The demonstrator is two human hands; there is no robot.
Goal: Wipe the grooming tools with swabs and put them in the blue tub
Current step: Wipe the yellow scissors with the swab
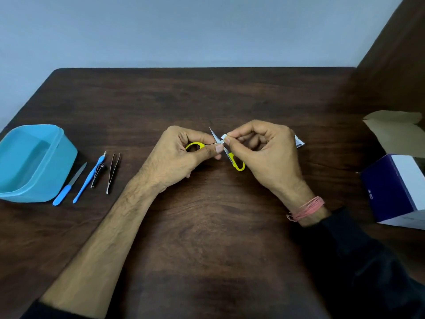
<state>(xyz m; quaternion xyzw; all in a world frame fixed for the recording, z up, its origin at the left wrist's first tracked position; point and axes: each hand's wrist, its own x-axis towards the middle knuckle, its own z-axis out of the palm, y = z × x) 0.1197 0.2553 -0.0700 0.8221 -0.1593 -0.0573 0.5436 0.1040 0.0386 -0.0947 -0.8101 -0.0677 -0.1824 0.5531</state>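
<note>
Scissors [226,150] held by left hand [181,157] fingers at a handle loop, right hand [264,155] fingers pinching swab [223,137] against blade

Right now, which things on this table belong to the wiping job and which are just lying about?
Job: yellow-handled scissors in left hand, swab pinched by right hand, blue tub, nail file, cuticle pusher, nail clipper, tweezers.
Lying about: torn wrapper, open box.

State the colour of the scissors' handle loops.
Yellow handle loops on the small scissors, seen in the head view.
</note>
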